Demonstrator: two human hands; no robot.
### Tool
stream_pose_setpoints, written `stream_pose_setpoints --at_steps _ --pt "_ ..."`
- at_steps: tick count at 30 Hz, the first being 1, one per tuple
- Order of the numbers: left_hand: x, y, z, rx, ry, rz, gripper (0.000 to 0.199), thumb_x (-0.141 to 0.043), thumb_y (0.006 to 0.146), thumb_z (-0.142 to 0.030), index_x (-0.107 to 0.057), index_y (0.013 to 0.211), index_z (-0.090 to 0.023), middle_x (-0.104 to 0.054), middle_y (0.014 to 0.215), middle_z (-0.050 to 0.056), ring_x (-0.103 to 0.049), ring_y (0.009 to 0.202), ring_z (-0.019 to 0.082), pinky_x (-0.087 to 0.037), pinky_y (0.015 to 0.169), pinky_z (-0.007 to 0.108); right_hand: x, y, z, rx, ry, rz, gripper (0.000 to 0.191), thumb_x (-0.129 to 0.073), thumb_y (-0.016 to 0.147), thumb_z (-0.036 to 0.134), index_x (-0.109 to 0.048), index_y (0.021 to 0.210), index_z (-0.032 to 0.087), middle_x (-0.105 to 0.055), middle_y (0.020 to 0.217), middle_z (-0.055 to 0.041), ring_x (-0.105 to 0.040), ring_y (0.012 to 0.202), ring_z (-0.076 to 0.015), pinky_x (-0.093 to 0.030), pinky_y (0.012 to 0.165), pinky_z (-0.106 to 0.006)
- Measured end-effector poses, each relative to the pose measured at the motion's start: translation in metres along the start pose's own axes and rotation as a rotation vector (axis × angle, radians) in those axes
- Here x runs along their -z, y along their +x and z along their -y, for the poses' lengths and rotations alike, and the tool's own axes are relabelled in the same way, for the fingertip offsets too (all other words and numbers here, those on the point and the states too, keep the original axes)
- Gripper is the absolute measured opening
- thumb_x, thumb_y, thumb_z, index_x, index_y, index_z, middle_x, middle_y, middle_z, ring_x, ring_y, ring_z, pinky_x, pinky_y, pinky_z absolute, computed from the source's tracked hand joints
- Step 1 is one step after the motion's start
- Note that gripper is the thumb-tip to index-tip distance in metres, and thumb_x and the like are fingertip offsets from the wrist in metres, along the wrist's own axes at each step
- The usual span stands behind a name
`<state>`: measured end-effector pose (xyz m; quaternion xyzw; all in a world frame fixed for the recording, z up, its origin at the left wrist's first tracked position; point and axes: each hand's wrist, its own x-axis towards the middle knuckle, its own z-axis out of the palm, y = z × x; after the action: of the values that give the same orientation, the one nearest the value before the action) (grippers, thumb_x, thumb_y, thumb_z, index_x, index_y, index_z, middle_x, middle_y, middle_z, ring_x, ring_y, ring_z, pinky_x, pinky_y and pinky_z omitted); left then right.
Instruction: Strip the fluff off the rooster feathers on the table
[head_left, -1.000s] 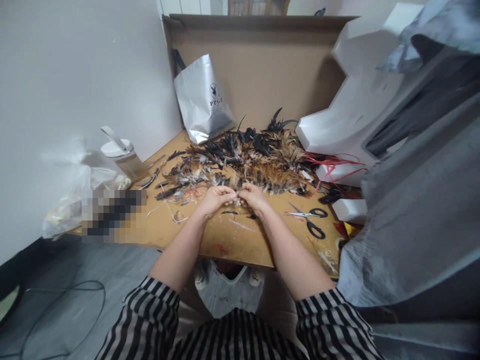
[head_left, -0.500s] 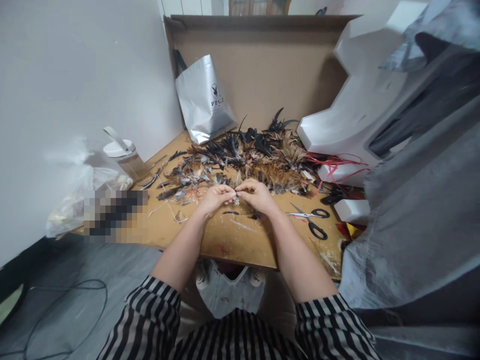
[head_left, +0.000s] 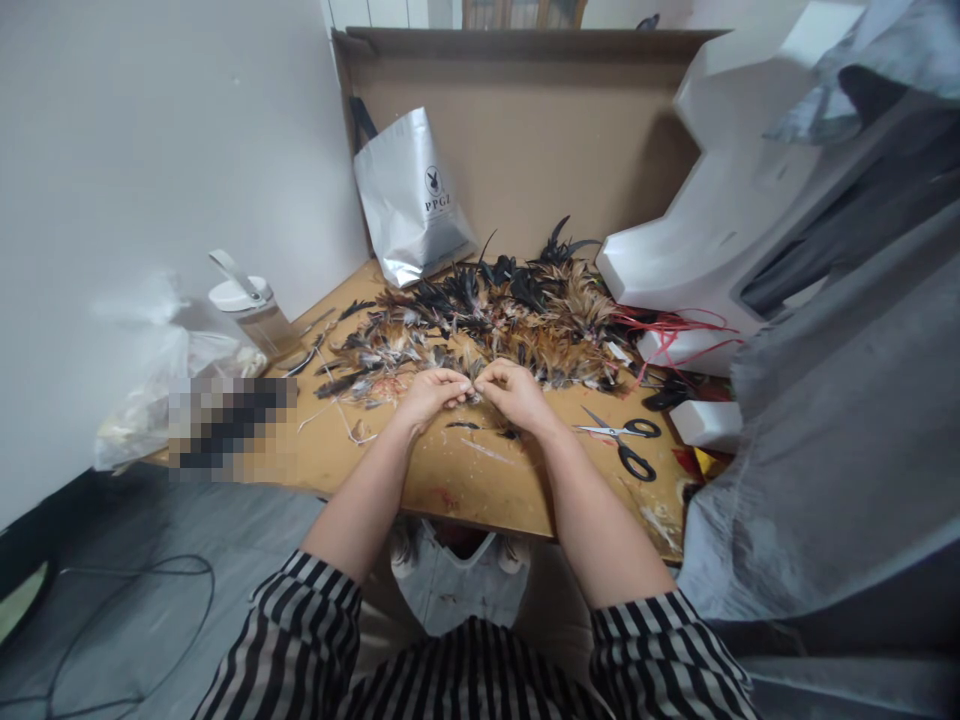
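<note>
Over the front of the feather pile, my left hand (head_left: 435,393) and my right hand (head_left: 510,390) meet, thumbs and forefingers pinched together. Between the fingertips is a small tuft of feathers (head_left: 474,397), mostly covered by the fingers; any thread on it is too small to make out. Just behind lie rows of brown and black feathers (head_left: 517,300), spread across the wooden table (head_left: 480,490). Right of my right forearm rest black-handled scissors (head_left: 626,445), blades apart. A dark loose feather (head_left: 463,426) lies below my hands.
At the back, a silver bag (head_left: 409,200) leans against a cardboard panel (head_left: 540,140). Red strings (head_left: 675,325) lie by white foam pieces (head_left: 705,423) on the right. To the left stand a lidded cup (head_left: 255,310) and a plastic bag (head_left: 142,400). Grey cloth (head_left: 847,430) hangs at right.
My hands stay pinched together in nearly the same place. The right fingertips have shifted slightly, and less of the pale fluff shows beneath them. The view has moved a little.
</note>
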<state>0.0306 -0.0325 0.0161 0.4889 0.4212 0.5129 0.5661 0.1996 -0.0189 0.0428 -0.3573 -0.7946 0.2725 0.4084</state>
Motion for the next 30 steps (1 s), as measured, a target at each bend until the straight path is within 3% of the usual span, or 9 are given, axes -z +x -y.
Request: stream_pose_setpoints --at_steps 8,12,20,25,30 --pt "0.003 0.003 0.005 0.036 -0.028 -0.037 0.025 -0.075 0.054 -0.026 -0.065 0.072 -0.010 -0.060 0.055 0.002 -0.049 0.047 0.006 -0.034 0.045 0.017 0.000 0.000 -0.003 -0.002 0.024 0.052 0.011 -0.056 0.071 0.021 -0.063 0.064 0.016 -0.058 0.070 -0.0022 -0.052 0.066 -0.0124 -0.039 0.065 -0.025" --pt "-0.001 -0.001 0.001 0.006 0.013 -0.018 0.026 -0.074 0.054 -0.026 -0.065 0.073 -0.011 -0.060 0.056 0.002 -0.049 0.048 0.006 -0.035 0.047 0.018 0.001 0.000 -0.003 -0.028 0.098 0.001 0.013 -0.056 0.071 0.024 -0.063 0.062 0.016 -0.060 0.074 -0.0028 -0.054 0.070 -0.0131 -0.040 0.068 -0.025" --pt "-0.008 -0.007 -0.004 -0.052 0.058 0.045 0.026 -0.075 0.053 -0.027 -0.065 0.073 -0.012 -0.065 0.069 0.005 -0.057 0.061 0.012 -0.045 0.063 0.026 -0.002 -0.001 -0.003 -0.160 0.212 0.052 0.022 -0.052 0.071 0.024 -0.065 0.087 0.017 -0.064 0.076 -0.0018 -0.052 0.061 -0.0110 -0.041 0.062 -0.024" --pt "-0.008 -0.006 -0.003 -0.084 0.121 0.043 0.023 -0.074 0.054 -0.027 -0.066 0.071 -0.012 -0.064 0.068 0.004 -0.056 0.061 0.011 -0.044 0.064 0.025 -0.004 -0.001 -0.009 -0.126 0.160 0.077 0.019 -0.053 0.070 0.023 -0.065 0.083 0.017 -0.063 0.072 -0.0001 -0.050 0.060 -0.0100 -0.039 0.059 -0.022" --pt "-0.009 -0.003 0.002 -0.136 0.235 0.011 0.022 -0.073 0.056 -0.027 -0.066 0.071 -0.012 -0.063 0.066 0.003 -0.053 0.058 0.010 -0.042 0.059 0.023 -0.007 -0.001 -0.016 -0.188 0.181 0.081 0.017 -0.054 0.067 0.023 -0.064 0.079 0.016 -0.059 0.063 0.0022 -0.047 0.054 -0.0082 -0.036 0.053 -0.020"
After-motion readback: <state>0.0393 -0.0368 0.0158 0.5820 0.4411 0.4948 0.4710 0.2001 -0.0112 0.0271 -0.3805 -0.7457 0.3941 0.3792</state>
